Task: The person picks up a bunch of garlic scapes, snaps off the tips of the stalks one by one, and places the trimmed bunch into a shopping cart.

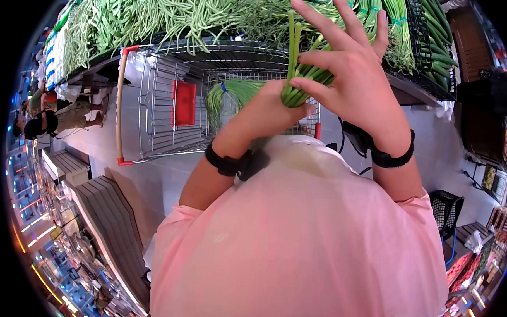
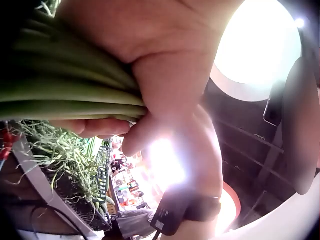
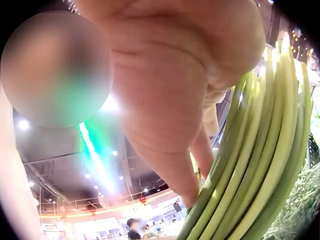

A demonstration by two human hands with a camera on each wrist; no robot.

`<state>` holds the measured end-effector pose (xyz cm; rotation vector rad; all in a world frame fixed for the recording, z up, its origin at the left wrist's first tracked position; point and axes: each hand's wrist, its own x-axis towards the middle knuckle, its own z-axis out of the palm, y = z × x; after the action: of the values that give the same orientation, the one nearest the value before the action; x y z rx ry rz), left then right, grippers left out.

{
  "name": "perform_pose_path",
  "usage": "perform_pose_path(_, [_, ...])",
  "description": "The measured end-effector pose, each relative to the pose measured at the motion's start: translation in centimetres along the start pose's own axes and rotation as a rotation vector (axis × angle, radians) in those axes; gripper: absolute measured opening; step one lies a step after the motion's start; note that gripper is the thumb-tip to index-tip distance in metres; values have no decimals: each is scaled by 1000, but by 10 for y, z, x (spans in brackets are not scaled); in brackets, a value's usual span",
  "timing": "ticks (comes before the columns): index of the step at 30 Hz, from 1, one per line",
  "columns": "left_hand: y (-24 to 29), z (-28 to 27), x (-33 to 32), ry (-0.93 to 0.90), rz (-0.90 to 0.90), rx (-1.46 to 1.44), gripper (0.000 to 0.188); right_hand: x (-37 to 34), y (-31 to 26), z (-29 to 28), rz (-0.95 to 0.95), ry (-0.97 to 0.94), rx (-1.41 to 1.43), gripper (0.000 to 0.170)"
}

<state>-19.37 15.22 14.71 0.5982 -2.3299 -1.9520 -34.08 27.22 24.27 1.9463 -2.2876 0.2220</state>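
Note:
My left hand (image 1: 266,106) grips a bunch of thick green stems, which look like garlic scapes (image 1: 293,97), around their cut ends. Over the same bunch is my right hand (image 1: 354,72), with its thumb and index finger at the stems and the other fingers spread out. Two stems (image 1: 294,40) rise apart from the others. In the right wrist view the stems (image 3: 260,165) stand side by side, their pale ends upward, next to the right hand (image 3: 165,100). The left wrist view shows the bunch (image 2: 75,95) close up against a palm.
A metal shopping cart (image 1: 155,107) stands ahead, holding a banded green bundle (image 1: 236,93). Beyond it a produce shelf carries long beans (image 1: 175,10) and banded green bunches (image 1: 395,21). A slatted wooden bench (image 1: 109,215) is at left; a black basket (image 1: 446,213) stands at right.

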Motion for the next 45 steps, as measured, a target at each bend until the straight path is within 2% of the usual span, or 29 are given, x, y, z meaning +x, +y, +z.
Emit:
perform_pose_path(2, [14,-8,-10,37,-4,63,30,4,-8,5,-70,48,-4,33])
perform_pose_path(3, [7,-9,-11,50,30,-8,29,7,-12,9,-101,95,32,31])
perform_pose_path(5, [-18,-8,-10,70,105,-149,29,13,-20,25,-136,287,259,22])
perform_pose_path(6, [-26,-9,-11,83,142,-128,28,16,-28,26,-118,345,365,16])
perform_pose_path(9, [-39,-17,-17,94,218,-159,28,21,-38,25,-80,227,377,13])
perform_pose_path(11, [-41,-23,-23,63,217,-302,29,25,-48,26,-73,236,406,11])
perform_pose_path(15, [-39,-47,-29,-87,163,-155,34,33,-67,24,-35,224,429,7])
perform_pose_path(18, [-47,-53,-37,-69,167,-31,34,37,-78,23,20,224,464,4])
perform_pose_path(21, [-42,-64,-43,-143,76,-19,35,40,-90,23,57,186,426,3])
perform_pose_path(24, [-47,-74,-43,-240,50,-43,33,42,-98,28,31,249,359,6])
perform_pose_path(27, [-48,-81,-46,-281,35,-60,33,44,-110,30,92,301,343,9])
perform_pose_path(30, [-48,-86,-51,-346,45,-73,34,53,-110,26,134,573,214,11])
perform_pose_path(33, [-53,-88,-55,-383,32,-90,26,54,-91,10,227,809,271,22])
perform_pose_path(34, [-53,-90,-57,-393,13,-112,27,46,-89,-3,383,791,383,25])
perform_pose_path(35, [-50,-93,-59,-400,-5,-134,28,36,-80,-10,457,822,429,30])
perform_pose_path(36, [-49,-95,-61,-406,-21,-155,29,25,-72,-17,530,855,478,34])
perform_pose_path(37, [-50,-98,-61,-412,-19,-131,32,16,-57,-20,523,940,461,40])
perform_pose_path(40, [-54,-106,-60,-416,-13,-66,39,-26,-16,-14,824,723,198,36])
perform_pose_path(42, [-53,-110,-61,-396,-12,-33,38,-83,30,30,745,555,-372,27])
perform_pose_path(44, [-55,-113,-61,-395,12,-31,37,-107,40,42,904,430,-381,27])
perform_pose_path(45, [-54,-114,-58,-390,28,-29,36,-91,15,23,1067,368,-214,29])
